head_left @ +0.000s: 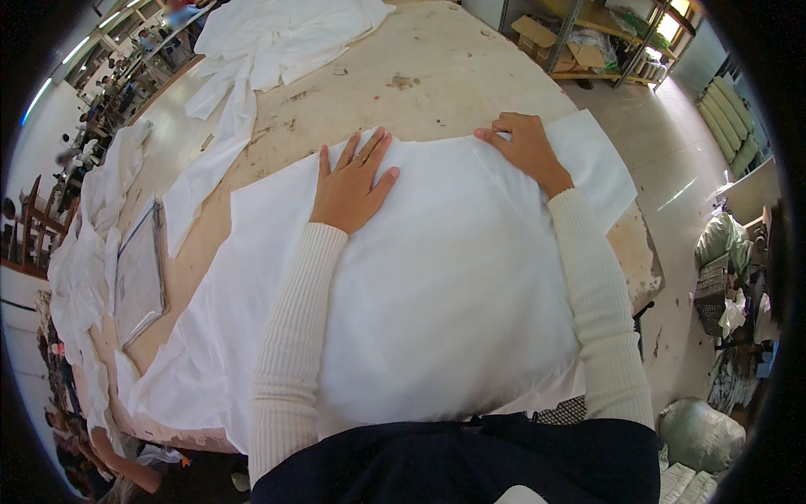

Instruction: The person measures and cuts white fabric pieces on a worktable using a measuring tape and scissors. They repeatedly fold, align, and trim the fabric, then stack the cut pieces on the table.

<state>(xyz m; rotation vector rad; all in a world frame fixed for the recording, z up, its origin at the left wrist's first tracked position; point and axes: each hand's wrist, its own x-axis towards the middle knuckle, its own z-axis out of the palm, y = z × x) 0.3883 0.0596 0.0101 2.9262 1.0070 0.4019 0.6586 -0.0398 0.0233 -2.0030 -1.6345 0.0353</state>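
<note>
A large piece of white fabric [437, 294] lies spread over the table in front of me, its near part hanging toward my body. My left hand [353, 185] rests flat on it near the far edge, fingers spread, a ring on one finger. At the far right edge of the cloth, my right hand [525, 151] is closed, with thumb and curled fingers pinching the fabric's edge. To the right of that hand, a corner of white cloth reaches out to the table's side.
The worn wooden table [369, 101] carries more white fabric [285, 38] at the far end and along the left. A flat clear-wrapped package [141, 273] lies at left. Right of the table stand a metal shelf [567, 38] with cardboard boxes, a dark crate [712, 294] and stuffed sacks [701, 433].
</note>
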